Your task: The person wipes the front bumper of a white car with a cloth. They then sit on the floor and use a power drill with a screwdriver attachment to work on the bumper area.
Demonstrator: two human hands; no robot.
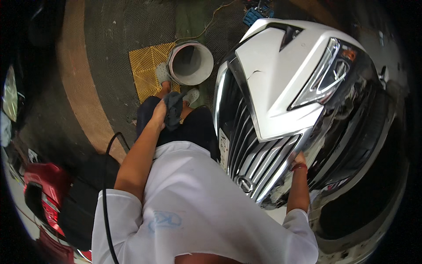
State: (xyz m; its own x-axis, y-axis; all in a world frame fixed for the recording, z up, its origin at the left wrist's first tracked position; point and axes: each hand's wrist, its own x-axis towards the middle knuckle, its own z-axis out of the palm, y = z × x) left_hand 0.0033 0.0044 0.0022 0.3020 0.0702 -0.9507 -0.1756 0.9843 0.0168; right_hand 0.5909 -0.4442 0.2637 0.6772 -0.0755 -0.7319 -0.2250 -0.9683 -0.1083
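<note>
My left hand [159, 113] is closed around a dark grey cloth [174, 108], which hangs above my knees. To my right stands the white front end of a car, with a white bumper panel [274, 66], a chrome-barred grille [268, 158] and a headlight [323, 72]. A short dark mark shows on the white panel. My right hand [300, 159] is at the grille's upper chrome edge, a red band around its wrist. Its fingers are mostly hidden by the trim, so its grip does not show.
A pale bucket [189, 79] stands beside my feet, partly over a yellow grid mat [143, 66]. A black cable [105, 207] runs past my left shoulder. Red bodywork [46, 178] is at the lower left. A blue object [255, 16] lies beyond the car's corner.
</note>
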